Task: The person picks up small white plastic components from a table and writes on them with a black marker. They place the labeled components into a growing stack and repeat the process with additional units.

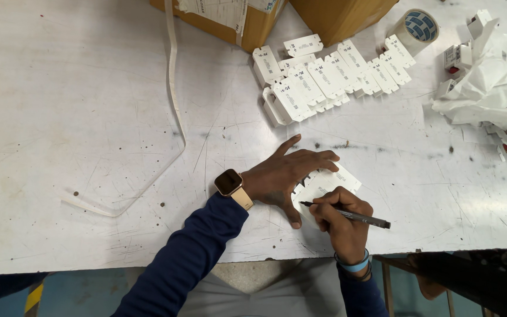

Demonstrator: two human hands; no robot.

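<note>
Scuffed white table [89,117]: left hand [283,176] spread flat pinning a small white carton [330,182], right hand [344,220] pinching a black pen [353,216]. Probably best keeping that carton pressed firmly so marks don't smear.

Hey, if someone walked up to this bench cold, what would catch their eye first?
Probably the two hands near the table's front edge: the left hand pins down a flat white carton while the right hand writes on it with a dark pen. Next, the row of flat white cartons fanned out at the back, with a tape roll to their right.
</note>
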